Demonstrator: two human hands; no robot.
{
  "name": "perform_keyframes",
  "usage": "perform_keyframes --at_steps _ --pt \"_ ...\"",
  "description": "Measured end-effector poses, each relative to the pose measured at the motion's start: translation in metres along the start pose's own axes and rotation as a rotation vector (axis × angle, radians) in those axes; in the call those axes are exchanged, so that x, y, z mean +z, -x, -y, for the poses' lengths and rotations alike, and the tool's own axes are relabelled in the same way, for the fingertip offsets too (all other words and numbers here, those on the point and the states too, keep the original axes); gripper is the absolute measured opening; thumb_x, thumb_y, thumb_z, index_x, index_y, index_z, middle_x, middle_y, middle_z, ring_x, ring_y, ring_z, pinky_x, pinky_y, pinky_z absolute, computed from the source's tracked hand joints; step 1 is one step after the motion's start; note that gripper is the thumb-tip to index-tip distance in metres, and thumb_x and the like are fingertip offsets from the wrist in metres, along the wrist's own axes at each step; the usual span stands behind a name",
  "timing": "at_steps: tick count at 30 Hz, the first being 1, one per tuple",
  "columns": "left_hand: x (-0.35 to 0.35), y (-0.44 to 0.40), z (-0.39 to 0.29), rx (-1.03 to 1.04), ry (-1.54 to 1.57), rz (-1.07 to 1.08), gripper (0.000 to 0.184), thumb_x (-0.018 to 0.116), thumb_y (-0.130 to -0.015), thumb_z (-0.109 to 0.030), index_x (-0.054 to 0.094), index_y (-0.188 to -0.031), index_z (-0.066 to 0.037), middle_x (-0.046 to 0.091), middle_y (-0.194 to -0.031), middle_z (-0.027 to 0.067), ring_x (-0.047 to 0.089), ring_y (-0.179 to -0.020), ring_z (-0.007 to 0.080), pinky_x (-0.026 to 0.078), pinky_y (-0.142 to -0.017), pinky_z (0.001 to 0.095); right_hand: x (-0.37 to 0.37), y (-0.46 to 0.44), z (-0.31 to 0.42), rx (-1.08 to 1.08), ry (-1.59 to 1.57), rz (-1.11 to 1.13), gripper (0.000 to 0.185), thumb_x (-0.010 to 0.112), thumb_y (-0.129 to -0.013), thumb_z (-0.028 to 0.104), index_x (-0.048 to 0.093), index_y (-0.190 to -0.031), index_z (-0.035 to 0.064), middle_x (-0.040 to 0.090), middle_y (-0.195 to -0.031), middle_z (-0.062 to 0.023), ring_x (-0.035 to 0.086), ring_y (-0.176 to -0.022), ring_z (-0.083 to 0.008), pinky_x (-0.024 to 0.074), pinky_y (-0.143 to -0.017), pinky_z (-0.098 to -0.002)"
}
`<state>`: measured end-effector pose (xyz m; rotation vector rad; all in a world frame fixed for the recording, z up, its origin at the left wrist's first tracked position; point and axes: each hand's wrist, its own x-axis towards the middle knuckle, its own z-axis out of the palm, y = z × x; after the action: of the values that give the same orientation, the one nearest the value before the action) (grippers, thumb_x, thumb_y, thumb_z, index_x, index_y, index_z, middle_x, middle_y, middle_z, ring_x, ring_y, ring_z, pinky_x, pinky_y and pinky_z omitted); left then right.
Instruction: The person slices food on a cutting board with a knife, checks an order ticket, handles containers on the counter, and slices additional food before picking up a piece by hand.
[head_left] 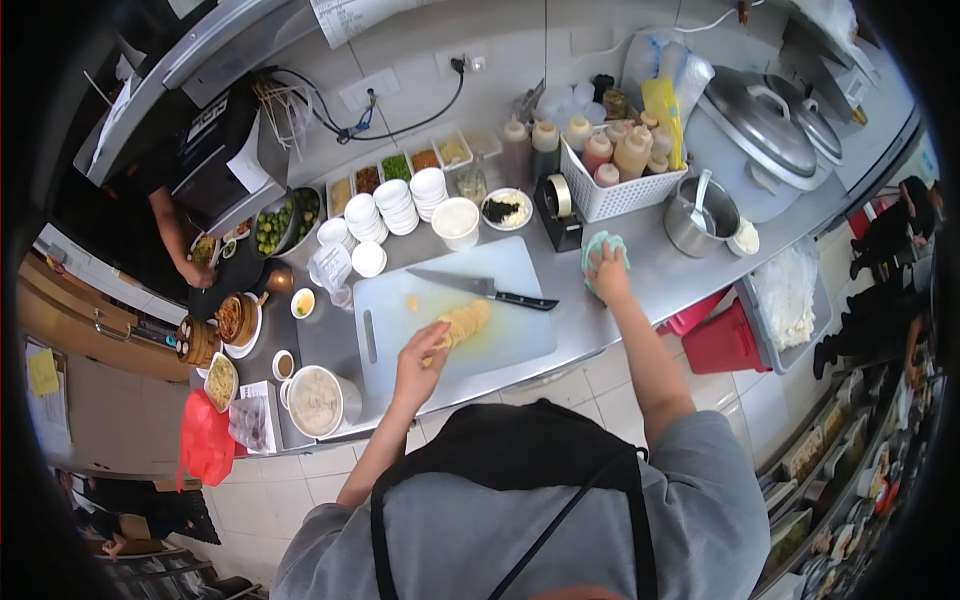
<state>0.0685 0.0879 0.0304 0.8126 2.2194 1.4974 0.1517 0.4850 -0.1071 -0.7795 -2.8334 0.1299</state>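
Note:
A sliced yellow roll (463, 326), which looks like rolled omelette, lies on the pale blue cutting board (400, 300). My left hand (421, 362) has its fingers closed around the roll's near left end; part of that end is hidden behind them. Just beyond the roll rests a knife (485, 288) with a black handle, touched by neither hand. A small yellow scrap (412, 303) sits to the left on the board. Off the board to the right, my right hand (607, 277) grips a light green cloth (604, 246) on the steel counter.
Behind the board stand stacked white bowls (396, 207), a white tub (456, 222) and a black tape dispenser (559, 215). A basket of squeeze bottles (625, 185) and a steel pot (701, 215) are farther right. A rice pot (318, 402) stands left. Another person's arm (173, 235) reaches in.

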Motion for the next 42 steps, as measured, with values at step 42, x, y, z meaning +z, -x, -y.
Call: perform_keyframes --at_steps 42 --pt "-0.023 0.037 0.092 -0.2 -0.566 -0.292 0.041 0.072 -0.073 -0.016 0.063 -0.111 -0.002 0.063 -0.112 0.0161 0.06 -0.101 0.032 0.048 -0.087 0.0376 -0.017 0.012 0.152 -0.542 -0.355 0.163 0.045 0.06 -0.072 0.003 0.056 -0.117 0.0094 0.057 -0.099 -0.0147 0.055 -0.096 -0.0338 0.0501 -0.081 -0.0414"
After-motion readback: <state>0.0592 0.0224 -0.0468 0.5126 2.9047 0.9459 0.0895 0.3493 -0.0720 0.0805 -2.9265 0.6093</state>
